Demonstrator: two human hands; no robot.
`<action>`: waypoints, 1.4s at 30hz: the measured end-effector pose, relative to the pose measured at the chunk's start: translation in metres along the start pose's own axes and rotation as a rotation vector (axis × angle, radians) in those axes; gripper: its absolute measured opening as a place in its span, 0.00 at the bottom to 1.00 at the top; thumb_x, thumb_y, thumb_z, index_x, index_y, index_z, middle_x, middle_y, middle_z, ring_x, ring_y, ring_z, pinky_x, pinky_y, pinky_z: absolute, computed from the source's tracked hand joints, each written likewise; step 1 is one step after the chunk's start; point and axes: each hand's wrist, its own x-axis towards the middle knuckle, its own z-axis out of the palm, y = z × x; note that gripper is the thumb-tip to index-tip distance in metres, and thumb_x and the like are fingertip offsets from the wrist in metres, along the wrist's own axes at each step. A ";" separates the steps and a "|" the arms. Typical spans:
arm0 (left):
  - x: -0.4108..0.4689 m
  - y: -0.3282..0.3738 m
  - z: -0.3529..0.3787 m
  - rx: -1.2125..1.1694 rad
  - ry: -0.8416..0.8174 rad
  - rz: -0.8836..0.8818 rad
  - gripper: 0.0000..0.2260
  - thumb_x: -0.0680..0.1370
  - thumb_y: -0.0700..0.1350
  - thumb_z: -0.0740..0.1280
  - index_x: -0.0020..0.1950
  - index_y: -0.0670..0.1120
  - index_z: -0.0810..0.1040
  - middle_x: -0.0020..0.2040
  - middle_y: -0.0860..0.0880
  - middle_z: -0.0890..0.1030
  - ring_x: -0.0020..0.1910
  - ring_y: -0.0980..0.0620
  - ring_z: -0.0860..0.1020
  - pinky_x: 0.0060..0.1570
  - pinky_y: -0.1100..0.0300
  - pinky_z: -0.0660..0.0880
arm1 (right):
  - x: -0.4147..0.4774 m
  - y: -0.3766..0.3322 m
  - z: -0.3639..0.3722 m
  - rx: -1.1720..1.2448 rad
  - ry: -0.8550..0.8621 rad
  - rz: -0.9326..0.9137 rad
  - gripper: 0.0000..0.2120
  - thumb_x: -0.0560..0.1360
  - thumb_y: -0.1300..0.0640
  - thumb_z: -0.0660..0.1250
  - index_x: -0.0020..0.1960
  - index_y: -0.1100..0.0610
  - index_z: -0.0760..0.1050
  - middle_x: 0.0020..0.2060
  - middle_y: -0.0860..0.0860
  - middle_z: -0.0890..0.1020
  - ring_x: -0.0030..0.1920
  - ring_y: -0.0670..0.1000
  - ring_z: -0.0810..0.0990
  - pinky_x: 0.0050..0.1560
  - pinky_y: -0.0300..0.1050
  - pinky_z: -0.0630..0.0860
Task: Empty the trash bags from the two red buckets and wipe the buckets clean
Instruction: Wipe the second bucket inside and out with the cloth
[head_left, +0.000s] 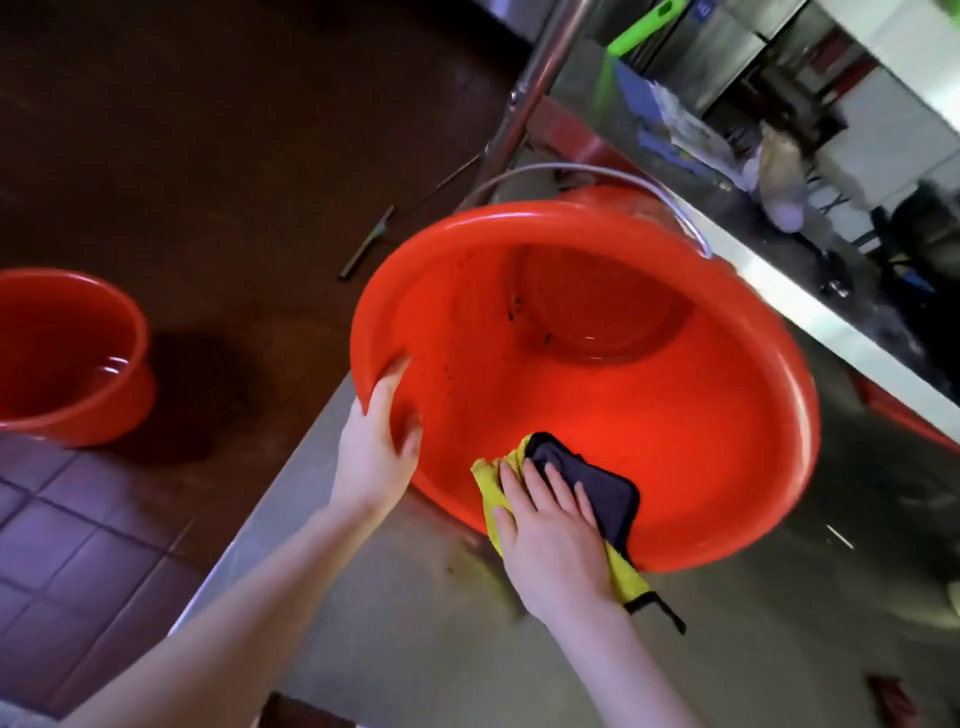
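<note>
bucket (675, 415): glossy plastic | cloth (597, 493): matt fabric | table (779, 649): brushed metal

Left hand (376, 447) gripping tilted red bucket (675, 415) rim, right hand (550, 535) pressing cloth (602, 499) inside

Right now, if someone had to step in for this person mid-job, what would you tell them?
Left hand grips the rim of the tilted bucket on the steel table.
Right hand presses the cloth flat against its inner wall.
Second bucket stands on the floor, liquid in its bottom.
Done: no bag shows in either bucket.
Left: dark specks show inside the tilted one; whether the second is wiped, I cannot tell.
</note>
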 end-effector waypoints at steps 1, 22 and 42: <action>0.003 0.000 0.008 0.007 0.009 0.011 0.31 0.78 0.40 0.66 0.73 0.65 0.58 0.71 0.54 0.69 0.66 0.55 0.69 0.61 0.70 0.62 | 0.006 0.007 0.005 0.005 -0.018 0.014 0.26 0.82 0.42 0.43 0.79 0.44 0.46 0.78 0.45 0.52 0.78 0.50 0.48 0.77 0.54 0.45; 0.017 -0.007 0.081 0.046 0.292 0.023 0.26 0.74 0.46 0.63 0.70 0.63 0.64 0.66 0.53 0.73 0.62 0.55 0.72 0.60 0.68 0.64 | 0.200 0.043 0.023 0.320 0.167 0.103 0.27 0.82 0.46 0.49 0.79 0.45 0.46 0.78 0.44 0.51 0.77 0.51 0.53 0.73 0.58 0.55; 0.018 -0.009 0.082 -0.022 0.229 -0.015 0.20 0.80 0.58 0.53 0.71 0.60 0.67 0.66 0.51 0.75 0.63 0.54 0.72 0.60 0.74 0.61 | 0.172 0.002 0.019 0.457 0.218 0.060 0.28 0.81 0.45 0.51 0.79 0.46 0.48 0.79 0.45 0.49 0.77 0.52 0.53 0.73 0.58 0.56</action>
